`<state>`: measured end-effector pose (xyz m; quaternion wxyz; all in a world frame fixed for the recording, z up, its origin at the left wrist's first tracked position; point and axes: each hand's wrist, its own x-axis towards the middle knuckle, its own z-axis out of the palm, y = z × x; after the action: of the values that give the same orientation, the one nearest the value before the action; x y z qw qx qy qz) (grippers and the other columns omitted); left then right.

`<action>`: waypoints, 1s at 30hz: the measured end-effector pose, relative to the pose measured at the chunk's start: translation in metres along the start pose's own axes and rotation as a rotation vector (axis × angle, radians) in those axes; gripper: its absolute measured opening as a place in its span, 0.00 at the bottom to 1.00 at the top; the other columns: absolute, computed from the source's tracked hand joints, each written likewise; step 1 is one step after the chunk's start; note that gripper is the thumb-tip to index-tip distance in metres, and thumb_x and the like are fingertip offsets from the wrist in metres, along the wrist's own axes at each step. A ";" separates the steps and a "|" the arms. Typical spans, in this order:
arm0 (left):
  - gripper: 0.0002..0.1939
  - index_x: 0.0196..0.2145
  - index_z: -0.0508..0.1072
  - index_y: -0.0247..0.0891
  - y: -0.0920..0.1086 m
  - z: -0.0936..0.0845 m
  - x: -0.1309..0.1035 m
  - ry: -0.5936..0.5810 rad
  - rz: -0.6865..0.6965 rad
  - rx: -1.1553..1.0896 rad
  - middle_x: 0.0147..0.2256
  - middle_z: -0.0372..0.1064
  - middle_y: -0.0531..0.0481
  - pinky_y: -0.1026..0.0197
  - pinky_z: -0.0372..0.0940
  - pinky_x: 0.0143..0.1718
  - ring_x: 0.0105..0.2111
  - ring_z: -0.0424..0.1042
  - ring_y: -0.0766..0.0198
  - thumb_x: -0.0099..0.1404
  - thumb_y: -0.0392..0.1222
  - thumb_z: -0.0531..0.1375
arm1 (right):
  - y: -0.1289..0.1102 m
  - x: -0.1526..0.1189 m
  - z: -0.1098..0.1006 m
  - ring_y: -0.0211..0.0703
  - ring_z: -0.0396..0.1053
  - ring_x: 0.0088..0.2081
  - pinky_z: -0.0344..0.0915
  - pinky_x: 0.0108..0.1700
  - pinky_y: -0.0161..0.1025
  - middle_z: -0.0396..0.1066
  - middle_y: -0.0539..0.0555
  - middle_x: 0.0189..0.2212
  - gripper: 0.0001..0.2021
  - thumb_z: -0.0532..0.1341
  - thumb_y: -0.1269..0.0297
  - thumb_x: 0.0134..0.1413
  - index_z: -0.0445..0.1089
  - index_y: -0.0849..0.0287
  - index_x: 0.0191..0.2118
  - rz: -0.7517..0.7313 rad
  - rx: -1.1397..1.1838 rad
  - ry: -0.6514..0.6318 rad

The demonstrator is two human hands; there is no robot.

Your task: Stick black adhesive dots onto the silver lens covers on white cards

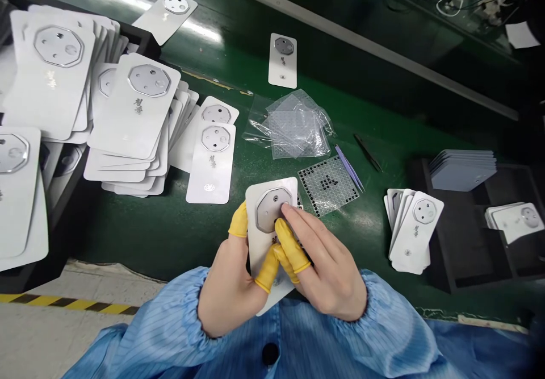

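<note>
A white phone back cover with a grey octagonal camera plate is held tilted before my body. My left hand grips it from the left, its thumb in a yellow finger cot lying on the face. My right hand is closed against the right side, a yellow-cotted fingertip pressing by a dark spot on the camera plate. Whether a small part is under that fingertip is hidden. Just beyond lies a clear sheet of small black dots, with purple tweezers along its edge.
Stacked covers fill the left side, some over a black tray. Clear plastic sheets and dark tweezers lie ahead. At right, a cover pile sits beside a black divided tray. A single cover lies farther back.
</note>
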<state>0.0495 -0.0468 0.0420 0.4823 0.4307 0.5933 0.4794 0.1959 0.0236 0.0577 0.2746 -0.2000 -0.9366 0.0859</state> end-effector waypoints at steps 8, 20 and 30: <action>0.39 0.63 0.46 0.41 -0.004 0.003 0.001 -0.002 -0.047 0.065 0.46 0.72 0.40 0.52 0.72 0.38 0.41 0.76 0.49 0.60 0.36 0.61 | 0.005 0.005 -0.010 0.58 0.63 0.58 0.71 0.54 0.51 0.66 0.76 0.52 0.12 0.53 0.79 0.55 0.69 0.77 0.43 -0.002 0.048 -0.095; 0.38 0.61 0.49 0.48 0.009 0.002 0.005 -0.092 -0.094 -0.311 0.53 0.68 0.44 0.58 0.74 0.40 0.46 0.75 0.52 0.60 0.31 0.63 | 0.014 0.000 -0.014 0.59 0.62 0.59 0.72 0.53 0.54 0.65 0.77 0.52 0.14 0.57 0.79 0.55 0.66 0.76 0.48 0.036 0.198 -0.036; 0.39 0.62 0.48 0.49 0.003 0.003 -0.003 -0.062 -0.163 -0.405 0.51 0.70 0.45 0.61 0.74 0.37 0.41 0.77 0.56 0.59 0.32 0.63 | 0.016 0.000 -0.012 0.60 0.59 0.60 0.70 0.54 0.55 0.65 0.77 0.53 0.15 0.55 0.75 0.57 0.66 0.79 0.49 -0.024 0.167 -0.113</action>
<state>0.0534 -0.0483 0.0446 0.6143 0.2902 0.5025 0.5347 0.2075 0.0381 0.0630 0.2381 -0.1603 -0.9425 0.1714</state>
